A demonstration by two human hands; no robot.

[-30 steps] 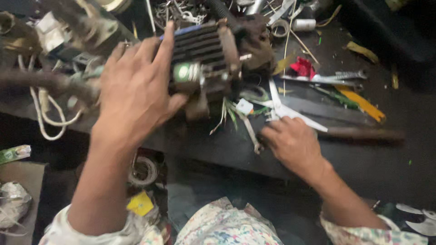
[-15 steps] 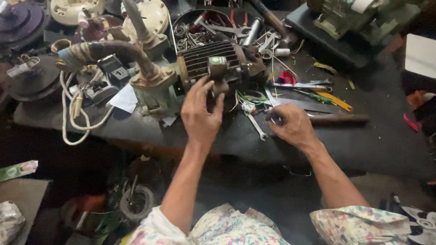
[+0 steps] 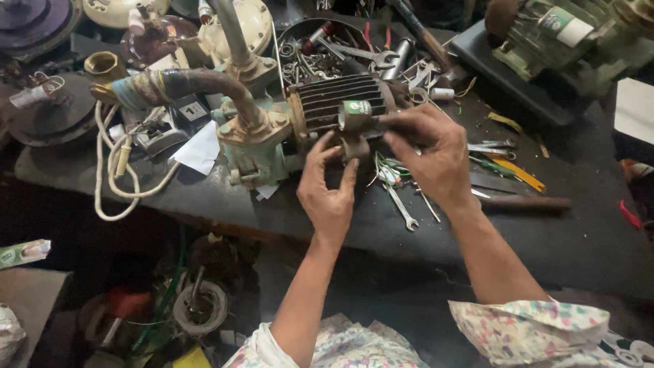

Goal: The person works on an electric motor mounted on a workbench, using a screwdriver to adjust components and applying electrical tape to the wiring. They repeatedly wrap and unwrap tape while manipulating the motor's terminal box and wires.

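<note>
1. One dark, ribbed electric motor [image 3: 340, 102] sits at the middle of the dark, grimy workbench [image 3: 545, 238], joined on its left to one pale green, rusty pump housing [image 3: 255, 146].
2. One small cylinder with a green and white label [image 3: 354, 114] stands against the motor's near side.
3. The left hand [image 3: 328, 187] reaches up from below, fingers spread and half curled, fingertips at a small dark part under that cylinder; whether it truly grips it I cannot tell.
4. The right hand [image 3: 429, 150] comes in from the right, fingers bent, thumb and forefinger pinched on the motor's fitting just beside the labelled cylinder.
5. One rusty curved pipe [image 3: 197, 85] arcs away from the pump housing to the left.
6. One white cord [image 3: 112, 174] loops on the bench left of the pump.
7. One white scrap of paper [image 3: 201, 150] lies just beside the pump housing.
8. One silver open-ended spanner [image 3: 402, 208] lies on the bench between the two hands' wrists.
9. One yellow-handled tool [image 3: 521, 176] rests to the right of the right hand.
10. Two patterned, floral sleeves [image 3: 528, 327] show at the bottom edge.
</note>
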